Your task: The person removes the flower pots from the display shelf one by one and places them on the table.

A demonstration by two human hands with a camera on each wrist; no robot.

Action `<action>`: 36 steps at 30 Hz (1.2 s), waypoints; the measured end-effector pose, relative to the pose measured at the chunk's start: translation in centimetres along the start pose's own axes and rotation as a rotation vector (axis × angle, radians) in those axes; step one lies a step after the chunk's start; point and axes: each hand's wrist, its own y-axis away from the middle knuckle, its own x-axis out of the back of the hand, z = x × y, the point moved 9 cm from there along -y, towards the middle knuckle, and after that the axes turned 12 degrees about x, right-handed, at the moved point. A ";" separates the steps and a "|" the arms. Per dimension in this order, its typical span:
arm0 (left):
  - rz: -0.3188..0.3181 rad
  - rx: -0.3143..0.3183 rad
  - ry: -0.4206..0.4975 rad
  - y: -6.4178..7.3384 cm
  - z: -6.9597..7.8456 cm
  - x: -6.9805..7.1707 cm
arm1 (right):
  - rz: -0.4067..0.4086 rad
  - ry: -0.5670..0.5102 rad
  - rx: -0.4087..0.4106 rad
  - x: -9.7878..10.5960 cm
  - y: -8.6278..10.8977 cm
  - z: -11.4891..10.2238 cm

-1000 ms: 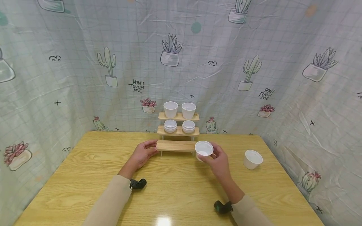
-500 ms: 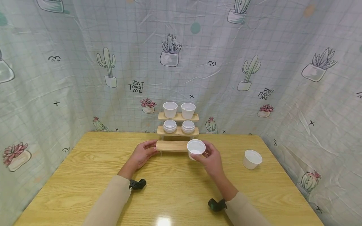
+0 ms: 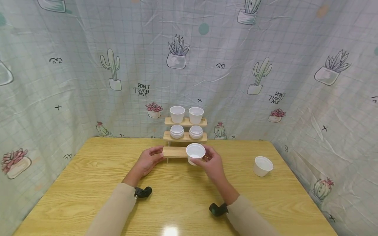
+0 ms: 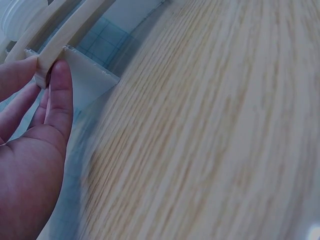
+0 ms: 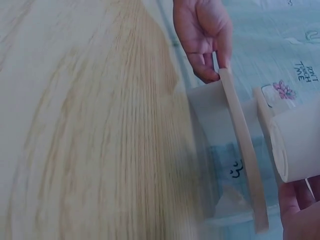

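Note:
My right hand (image 3: 213, 164) holds a white cup (image 3: 195, 153) by its side, thumb in front, over the right part of a wooden stand's lowest shelf (image 3: 174, 152). Its open mouth faces up. In the right wrist view the cup (image 5: 300, 142) appears beside the shelf's plank (image 5: 245, 145), with the fingers of my right hand (image 5: 301, 212) against it. At the shelf's left end, my left hand (image 3: 149, 160) pinches the plank between thumb and fingers. The left wrist view shows the left hand (image 4: 37, 135) gripping that plank end (image 4: 50, 55).
Two taller white cups (image 3: 177, 114) stand on the top shelf (image 3: 186, 122). Two low white bowls (image 3: 177, 131) sit on the middle shelf (image 3: 186, 137). Another white cup (image 3: 262, 166) stands on the wooden table (image 3: 177, 203) at the right. A patterned curtain (image 3: 200, 72) hangs behind.
My right hand has carried the white cup leftward, from the shelf's right end to over its right part. The left hand has stayed at the shelf's left end.

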 end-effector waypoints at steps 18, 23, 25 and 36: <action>0.017 0.004 -0.036 -0.1 0.0 0.1 | -0.081 -0.014 0.046 -3.7 -1.1 -0.5; 0.022 0.006 -0.049 -0.2 0.1 0.2 | -0.098 0.001 0.042 -4.6 -1.5 -0.2; 0.025 0.008 -0.053 -0.1 0.0 0.2 | -0.099 -0.002 0.044 -4.9 -1.7 -0.1; 0.001 0.007 -0.063 -0.1 0.1 0.1 | -0.050 0.047 0.065 -5.8 -2.8 3.5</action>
